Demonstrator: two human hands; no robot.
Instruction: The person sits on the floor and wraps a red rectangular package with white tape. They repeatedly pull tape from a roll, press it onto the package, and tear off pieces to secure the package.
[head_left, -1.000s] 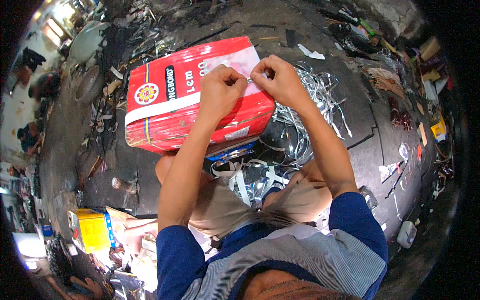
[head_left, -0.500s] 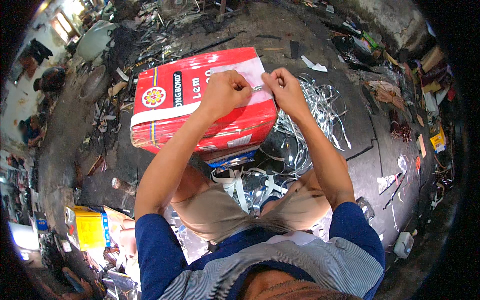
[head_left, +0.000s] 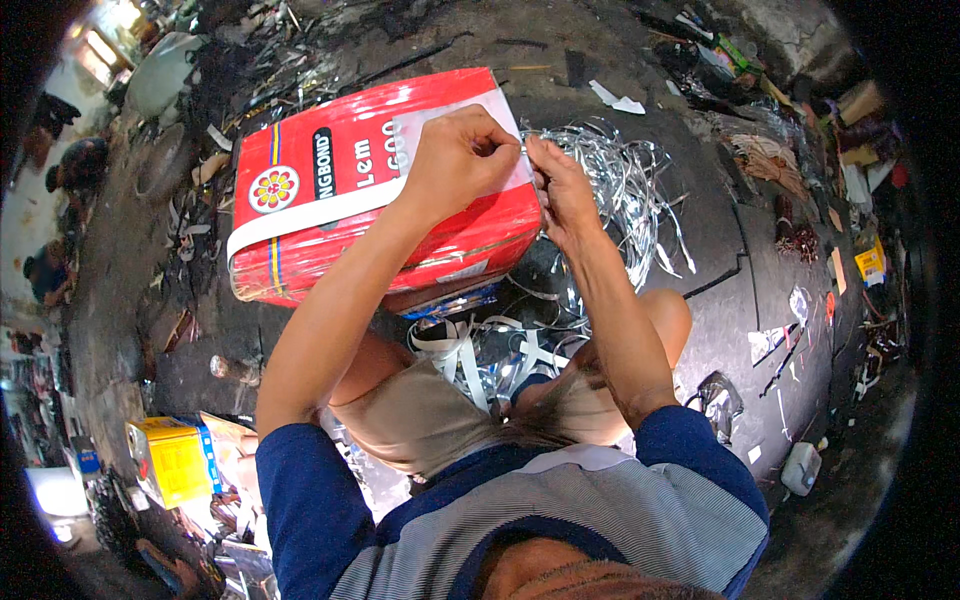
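A red carton (head_left: 350, 115) with a flower emblem and a clear shiny wrap stands before me, tilted a little. A flat white strap (head_left: 318, 214) runs along its upper face and passes under my left wrist. Above the carton's right end, my left hand (head_left: 462, 158) is closed in a pinch at the edge. Just right of it, my right hand (head_left: 565, 190) has thumb and fingers drawn together by the same corner. The fingertips almost meet; whatever thin piece lies between them is too small to make out.
A tangle of silvery strips (head_left: 635, 205) lies right of the carton, with more white strips (head_left: 465, 365) between my legs. A yellow box (head_left: 170, 460) stands at lower left, a white plastic container (head_left: 801, 468) at lower right. Scraps litter the floor; other people sit far left.
The carton appears shifted left and slightly up in view. My left hand has moved toward its right edge, and my right hand has turned and lowered beside the corner.
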